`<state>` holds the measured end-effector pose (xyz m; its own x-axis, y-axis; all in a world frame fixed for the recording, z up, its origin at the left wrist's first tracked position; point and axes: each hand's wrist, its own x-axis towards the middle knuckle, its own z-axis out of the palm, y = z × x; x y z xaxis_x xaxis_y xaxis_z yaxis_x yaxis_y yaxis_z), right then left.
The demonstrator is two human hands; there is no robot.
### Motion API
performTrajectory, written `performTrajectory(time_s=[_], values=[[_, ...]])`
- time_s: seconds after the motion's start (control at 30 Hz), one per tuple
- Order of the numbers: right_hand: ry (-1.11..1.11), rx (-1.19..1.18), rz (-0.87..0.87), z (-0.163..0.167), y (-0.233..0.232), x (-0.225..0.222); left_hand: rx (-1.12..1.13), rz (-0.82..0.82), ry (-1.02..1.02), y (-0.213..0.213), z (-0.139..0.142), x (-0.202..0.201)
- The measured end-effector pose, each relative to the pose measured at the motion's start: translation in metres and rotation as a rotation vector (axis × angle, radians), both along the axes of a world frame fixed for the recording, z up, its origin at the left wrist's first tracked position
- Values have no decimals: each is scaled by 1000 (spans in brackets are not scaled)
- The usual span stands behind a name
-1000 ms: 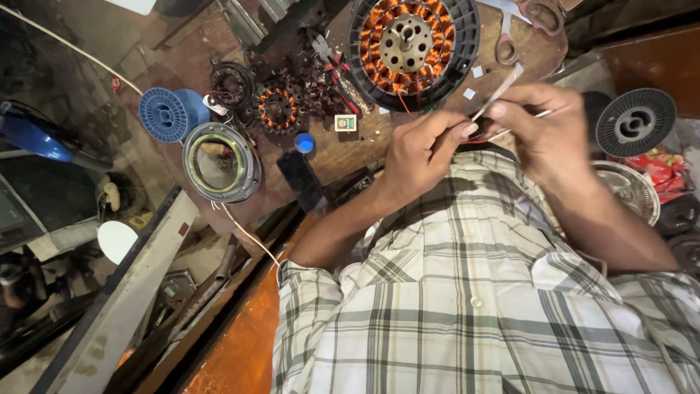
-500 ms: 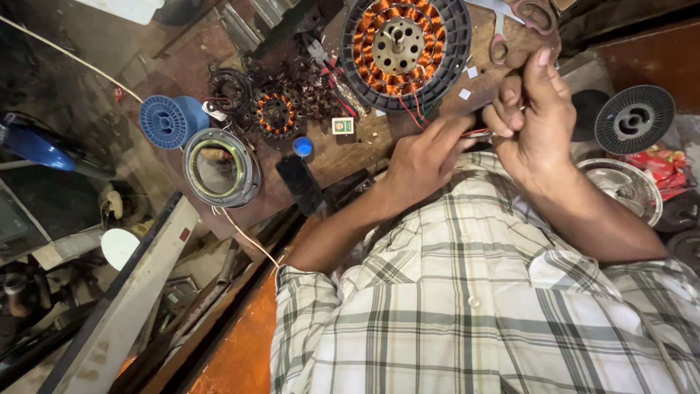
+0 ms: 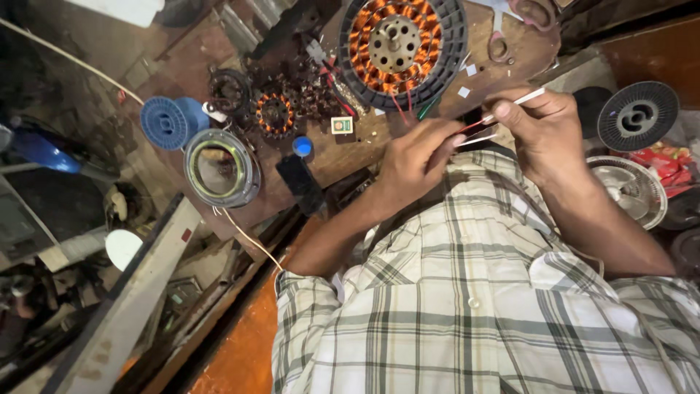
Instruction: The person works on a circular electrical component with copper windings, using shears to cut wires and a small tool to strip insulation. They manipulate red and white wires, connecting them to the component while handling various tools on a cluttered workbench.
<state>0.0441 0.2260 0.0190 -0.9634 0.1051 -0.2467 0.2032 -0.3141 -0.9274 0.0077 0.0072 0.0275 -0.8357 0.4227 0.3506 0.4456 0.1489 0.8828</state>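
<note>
Pinching a thin white sleeve strip (image 3: 510,102) between thumb and forefinger, the right hand (image 3: 547,131) is closed on that strip just above the checked shirt (image 3: 474,292). Left hand (image 3: 415,157) sits just beside it, fingertips closed on fine red and pale wire ends (image 3: 474,131) that run between the two hands. Both hands are held over the near edge of the worn wooden bench (image 3: 364,146).

On the bench beyond them lies a large round black stator with copper windings (image 3: 401,47); red leads trail from its rim toward the hands. Left of it are a smaller dark wound stator (image 3: 275,114), a blue plastic spool (image 3: 169,122) and a grey metal ring housing (image 3: 221,168). A small blue cap (image 3: 302,146) lies near the bench edge. A black ribbed disc (image 3: 636,115) rests to the right, well apart.
</note>
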Motion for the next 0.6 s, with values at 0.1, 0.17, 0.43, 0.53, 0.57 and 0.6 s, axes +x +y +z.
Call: performTrajectory(time_s=[0.1, 0.17, 0.43, 0.53, 0.57, 0.6], values=[[13, 94, 54, 1, 6, 2, -13, 18, -92, -1, 1, -1], [-23, 92, 63, 3, 4, 3, -6, 29, -132, 0, 0, -1], [-106, -78, -120, -3, -19, -2, 49, 71, -136, 9, -1, -2], [-102, 12, -68, 0, -14, -3, -39, 49, -86, 5, 7, -4], [-94, 76, -55, 2, -13, -3, -89, 30, -45, 4, 9, -5], [-86, 88, -53, 2, -14, -3, -138, 12, -6, 3, 12, -5]])
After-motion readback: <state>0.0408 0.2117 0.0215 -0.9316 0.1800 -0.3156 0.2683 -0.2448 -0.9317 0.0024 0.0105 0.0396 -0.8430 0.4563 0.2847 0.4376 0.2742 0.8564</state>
